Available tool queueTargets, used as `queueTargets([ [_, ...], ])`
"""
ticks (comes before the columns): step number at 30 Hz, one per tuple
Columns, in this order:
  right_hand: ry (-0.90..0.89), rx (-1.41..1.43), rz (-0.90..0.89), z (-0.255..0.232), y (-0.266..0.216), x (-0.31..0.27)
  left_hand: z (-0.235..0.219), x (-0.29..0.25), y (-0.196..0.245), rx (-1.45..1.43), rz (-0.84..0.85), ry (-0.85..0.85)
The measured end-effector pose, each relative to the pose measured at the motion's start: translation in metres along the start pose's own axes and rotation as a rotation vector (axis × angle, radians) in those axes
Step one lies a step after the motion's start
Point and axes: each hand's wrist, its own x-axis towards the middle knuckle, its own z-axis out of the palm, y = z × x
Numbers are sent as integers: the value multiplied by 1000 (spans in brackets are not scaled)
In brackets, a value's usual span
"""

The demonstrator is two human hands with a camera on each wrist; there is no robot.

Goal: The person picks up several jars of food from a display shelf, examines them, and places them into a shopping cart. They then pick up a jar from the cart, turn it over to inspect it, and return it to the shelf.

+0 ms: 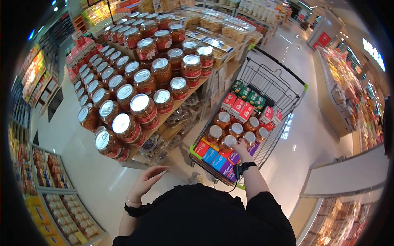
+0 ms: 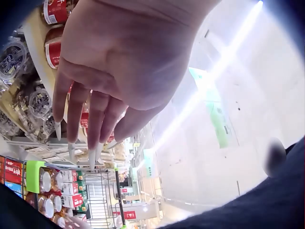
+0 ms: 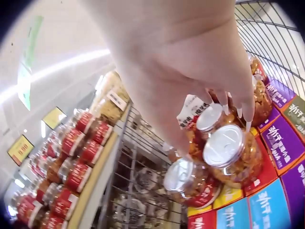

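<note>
My left hand (image 1: 147,181) hangs in the air left of the cart, its palm and loosely extended fingers filling the upper left wrist view (image 2: 121,62). Over the jars in the cart reaches my right hand (image 1: 245,150). In the right wrist view, the right hand (image 3: 190,71) has its thumb and fingers spread apart above silver-lidded jars (image 3: 224,145), with no jar gripped; whether a fingertip touches a lid cannot be told. Several jars (image 1: 215,133) of reddish-brown food stand upright on colourful boxes (image 1: 211,156). Red-and-white cartons (image 1: 237,107) and green packs (image 1: 255,99) lie behind them.
The wire shopping cart (image 1: 283,61) stands right of a display stacked with similar jars (image 1: 143,78). Bagged goods (image 1: 180,112) fill its lower shelf. Pale floor (image 1: 90,164) runs left of the display, and another goods counter (image 1: 328,102) stands at the right.
</note>
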Motion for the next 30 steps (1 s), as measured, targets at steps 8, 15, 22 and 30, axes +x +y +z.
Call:
queueTargets([
  [8, -125, -476, 279, 30, -9, 38, 21, -4, 12, 3, -202, 245],
  [15, 172, -451, 111, 69, 18, 49, 56, 1, 26, -43, -219, 212],
  [22, 111, -353, 156, 40, 17, 42, 60, 11, 25, -95, -173, 155],
  [30, -220, 540, 230, -25, -33, -37, 45, 0, 5, 73, -121, 180],
])
